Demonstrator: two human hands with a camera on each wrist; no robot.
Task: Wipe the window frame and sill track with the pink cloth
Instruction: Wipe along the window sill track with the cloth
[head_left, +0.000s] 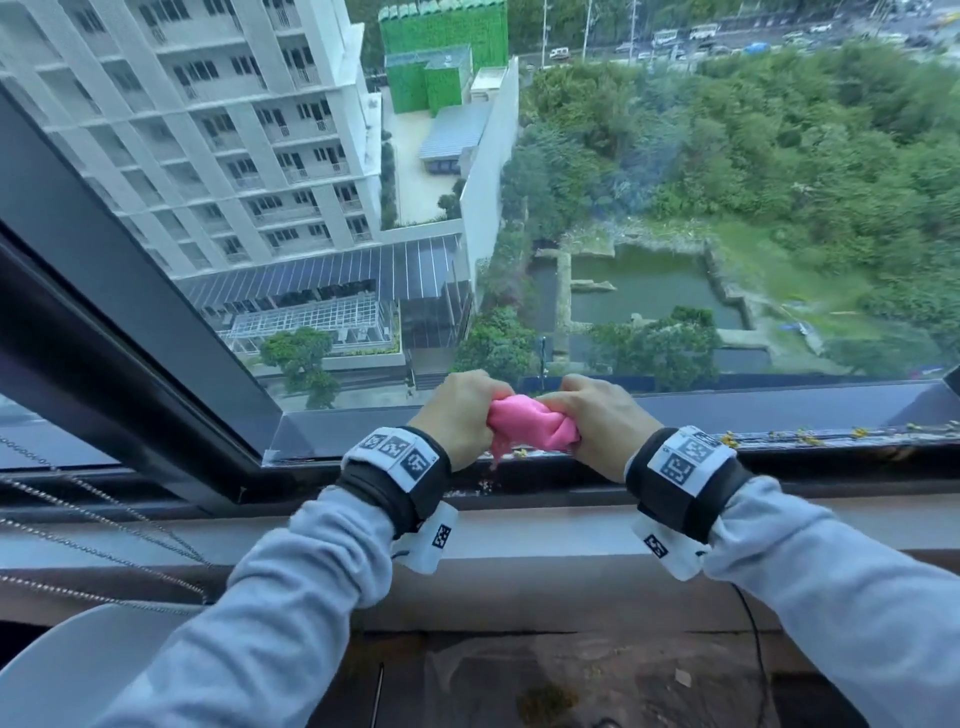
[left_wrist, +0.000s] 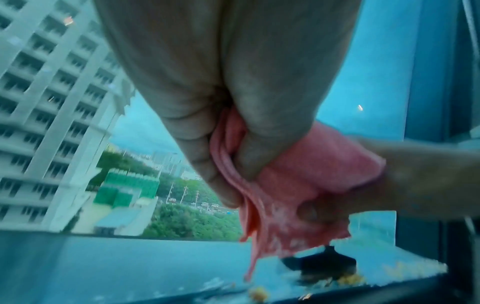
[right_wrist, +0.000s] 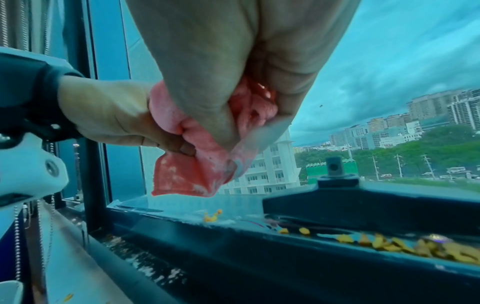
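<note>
Pink cloth (head_left: 532, 425) is bunched into a tight wad between both fists, held just above the sill track (head_left: 810, 441); left hand (head_left: 460, 415) and right hand (head_left: 602, 418) each have fingers curled hard round an end, probably wringing or re-folding it before a wipe. Cloth looks damp and twisted, one corner hanging with pale specks; yellow debris (right_wrist: 389, 244) lies along the track, so wiping seems unfinished.
</note>
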